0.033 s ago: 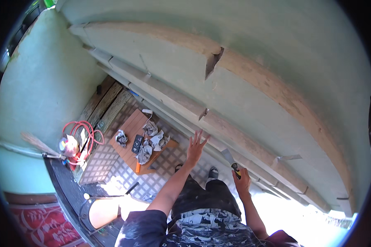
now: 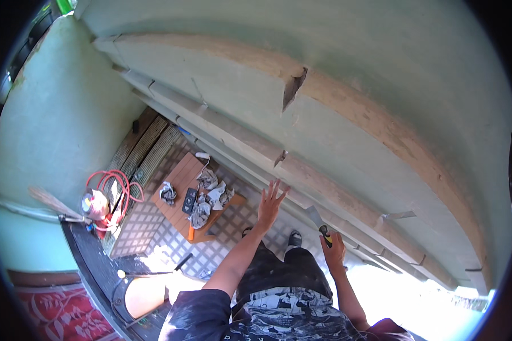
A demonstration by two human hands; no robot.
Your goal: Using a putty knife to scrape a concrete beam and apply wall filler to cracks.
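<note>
My left hand (image 2: 272, 207) is raised with its fingers spread and nothing in it, close to the edge of the lowest ledges along the pale green wall (image 2: 222, 79). In my right hand (image 2: 335, 248) is a putty knife (image 2: 315, 217), gripped by its black and yellow handle. Its broad metal blade points up and left toward the lower wooden ledge (image 2: 347, 190); I cannot tell whether it touches. Above runs a longer tan wooden ledge (image 2: 375, 116) with a dark notch (image 2: 294, 90) in it.
A small wooden table (image 2: 178, 170) holds crumpled paper (image 2: 200, 216), a dark device (image 2: 189, 200), a paint roller (image 2: 202, 155) and an orange-handled tool (image 2: 191, 233). Further left are a coiled red hose (image 2: 136, 190), a brush (image 2: 45, 199) and a black bench (image 2: 82, 244). The floor (image 2: 230, 230) is patterned.
</note>
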